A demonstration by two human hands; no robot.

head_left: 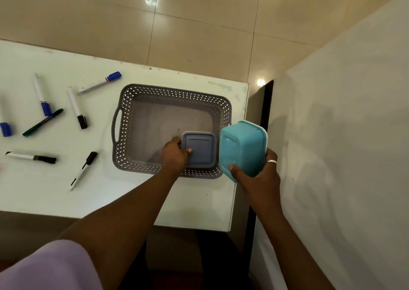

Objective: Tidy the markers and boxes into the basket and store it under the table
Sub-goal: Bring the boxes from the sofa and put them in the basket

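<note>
A grey perforated basket sits on the white table near its right end. Inside it, at the near right corner, lies a small grey-blue lidded box; my left hand grips its left edge, thumb on the lid. My right hand holds a teal box tipped on its side, just above the basket's right rim. Several markers lie scattered on the table to the left: a blue-capped one, a black-capped one, a green pen and others.
The table's right edge lies close to a pale wall, with a dark gap between them. Beige tiled floor shows beyond the far edge. A lilac sleeve fills the lower left.
</note>
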